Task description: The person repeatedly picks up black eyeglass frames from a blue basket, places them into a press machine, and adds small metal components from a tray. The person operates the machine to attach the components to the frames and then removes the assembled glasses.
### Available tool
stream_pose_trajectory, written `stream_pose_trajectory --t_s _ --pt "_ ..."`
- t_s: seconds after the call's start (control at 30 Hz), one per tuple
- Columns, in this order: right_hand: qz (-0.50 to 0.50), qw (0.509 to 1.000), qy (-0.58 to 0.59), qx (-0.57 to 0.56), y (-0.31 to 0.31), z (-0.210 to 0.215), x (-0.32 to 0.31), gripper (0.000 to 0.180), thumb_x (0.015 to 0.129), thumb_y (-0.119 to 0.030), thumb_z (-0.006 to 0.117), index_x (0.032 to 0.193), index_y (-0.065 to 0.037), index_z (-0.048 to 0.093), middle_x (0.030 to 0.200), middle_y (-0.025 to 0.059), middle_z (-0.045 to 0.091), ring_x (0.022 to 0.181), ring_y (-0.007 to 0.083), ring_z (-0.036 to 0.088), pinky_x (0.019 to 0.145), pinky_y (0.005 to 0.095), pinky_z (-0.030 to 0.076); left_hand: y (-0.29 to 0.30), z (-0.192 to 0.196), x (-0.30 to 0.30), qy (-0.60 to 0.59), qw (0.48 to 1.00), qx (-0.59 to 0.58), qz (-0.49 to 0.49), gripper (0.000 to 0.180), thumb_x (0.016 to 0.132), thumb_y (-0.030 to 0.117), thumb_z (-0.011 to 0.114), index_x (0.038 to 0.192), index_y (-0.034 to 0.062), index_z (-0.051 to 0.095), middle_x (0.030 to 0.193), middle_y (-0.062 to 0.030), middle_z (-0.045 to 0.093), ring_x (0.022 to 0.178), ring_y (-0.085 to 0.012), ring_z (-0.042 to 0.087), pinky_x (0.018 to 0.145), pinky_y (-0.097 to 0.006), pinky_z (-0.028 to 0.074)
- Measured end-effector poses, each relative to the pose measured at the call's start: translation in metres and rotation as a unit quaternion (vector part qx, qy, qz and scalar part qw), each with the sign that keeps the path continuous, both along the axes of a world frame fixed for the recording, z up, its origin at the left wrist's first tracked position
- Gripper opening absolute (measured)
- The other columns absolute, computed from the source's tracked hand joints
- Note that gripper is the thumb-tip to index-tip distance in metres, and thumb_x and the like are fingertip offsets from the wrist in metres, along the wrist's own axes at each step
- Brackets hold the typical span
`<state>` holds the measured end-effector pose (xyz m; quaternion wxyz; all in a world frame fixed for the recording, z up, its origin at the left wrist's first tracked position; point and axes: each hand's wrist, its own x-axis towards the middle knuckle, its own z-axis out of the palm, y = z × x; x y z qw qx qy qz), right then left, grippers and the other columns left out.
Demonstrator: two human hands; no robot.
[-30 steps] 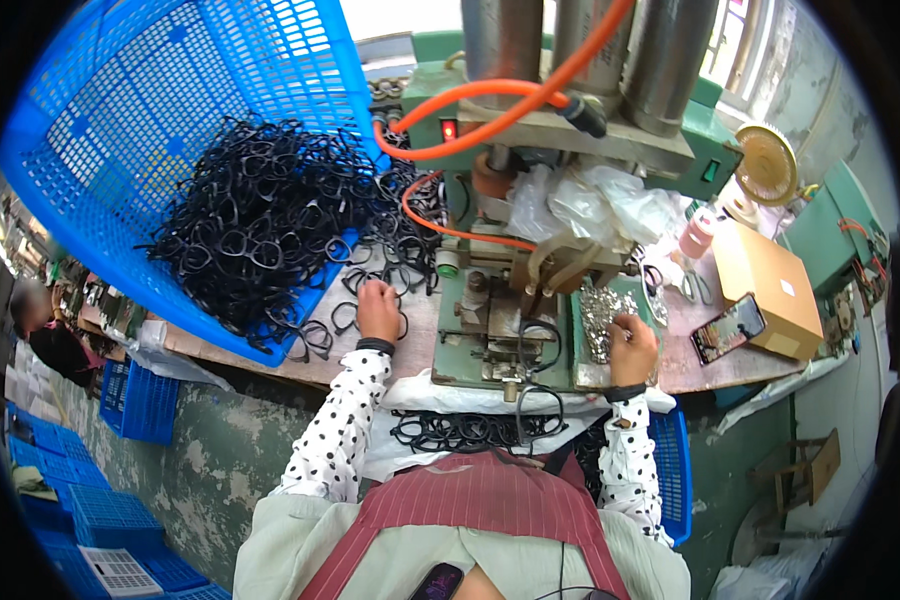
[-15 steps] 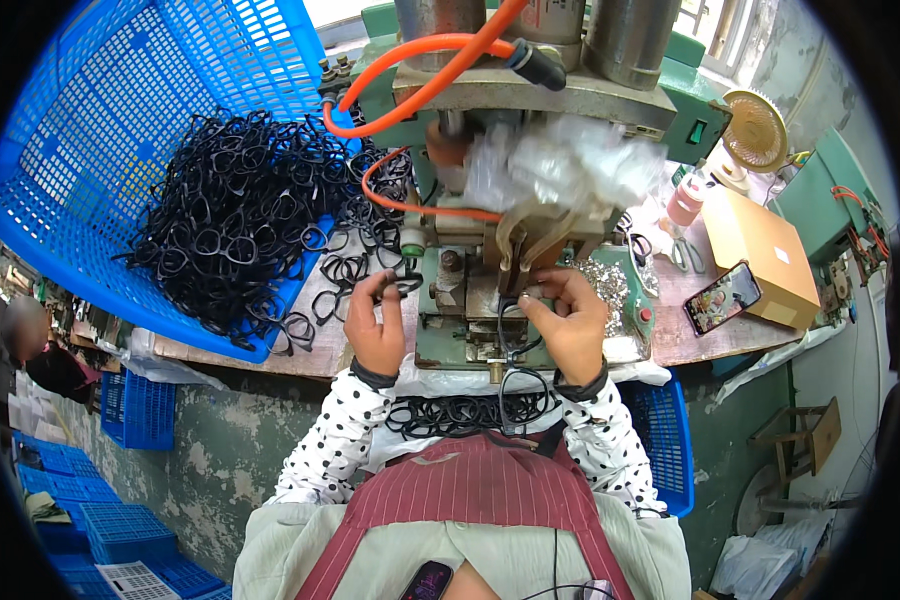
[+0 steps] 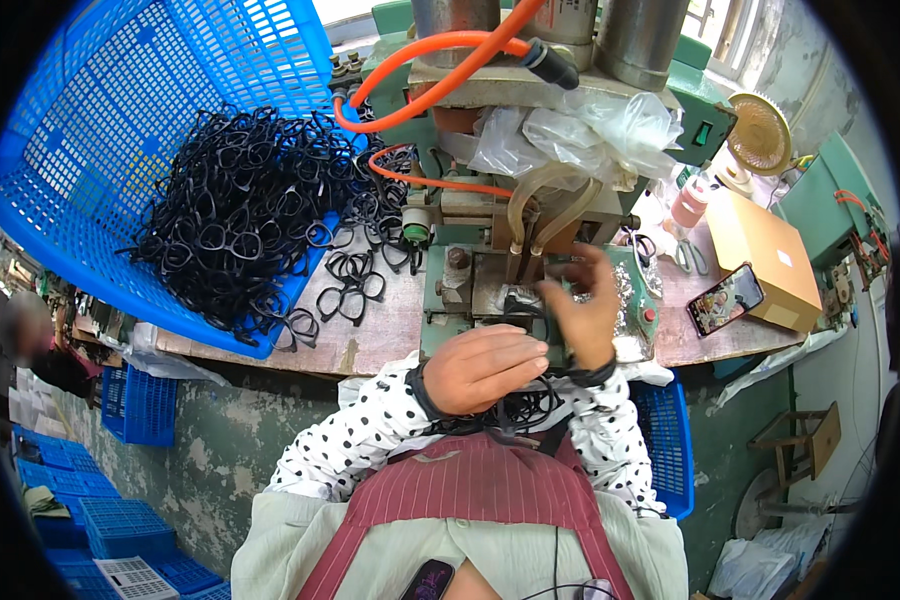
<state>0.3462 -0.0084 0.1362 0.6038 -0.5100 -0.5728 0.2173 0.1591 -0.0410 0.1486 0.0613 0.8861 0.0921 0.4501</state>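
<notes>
My left hand (image 3: 485, 368) reaches across the front of a green press (image 3: 555, 90), its fingers closed over a black eyeglass frame (image 3: 526, 310). The frame's far part shows at the metal jig (image 3: 492, 290); my fingers hide its near part and my thumb. Just right of the jig, my right hand (image 3: 585, 305) is slightly blurred, with thumb and fingers apart and nothing visible between them. More black eyeglass frames (image 3: 515, 412) lie on my lap below my hands. Two clear tubes (image 3: 560, 225) run down to the jig.
A blue basket (image 3: 80, 235) heaped with black frames stands at left, with several loose frames (image 3: 351, 290) beside it. Small shiny metal pieces (image 3: 625, 300) lie right of the press. Farther right are scissors (image 3: 690, 257), a phone (image 3: 725, 299) and a cardboard box (image 3: 765, 255).
My left hand has moved right and nearer, from beside the press onto the frame. My right hand has lifted off the jig and shifted slightly right, its fingers spreading.
</notes>
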Motion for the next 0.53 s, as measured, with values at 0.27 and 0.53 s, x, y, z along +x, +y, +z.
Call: stream_pose_trajectory --t_s 0.27,0.53 --pt "-0.173 0.936 -0.285 -0.109 0.006 -0.081 0.106 0.023 0.076 -0.016 0.075 0.097 -0.011 0.067 0.087 0.008 0.068 0.09 0.0274 0.061 0.079 0.0386 0.047 0.007 -0.014 0.003 0.028 1.0 -0.003 0.008 0.042 0.078 0.002 0.063 0.12 0.0012 0.06 0.124 -0.0139 0.06 0.102 -0.0318 0.061 0.092 -0.042 0.051" --pt "-0.161 0.927 -0.337 -0.026 0.015 -0.121 0.102 0.018 0.068 -0.017 0.076 0.082 -0.009 0.068 0.115 0.0085 0.06 0.114 0.0285 0.048 0.09 0.0512 0.038 0.012 -0.015 0.022 0.026 1.0 0.009 -0.008 0.043 0.079 0.003 0.061 0.122 0.0038 0.06 0.127 -0.0147 0.058 0.104 -0.0321 0.061 0.094 -0.043 0.05"
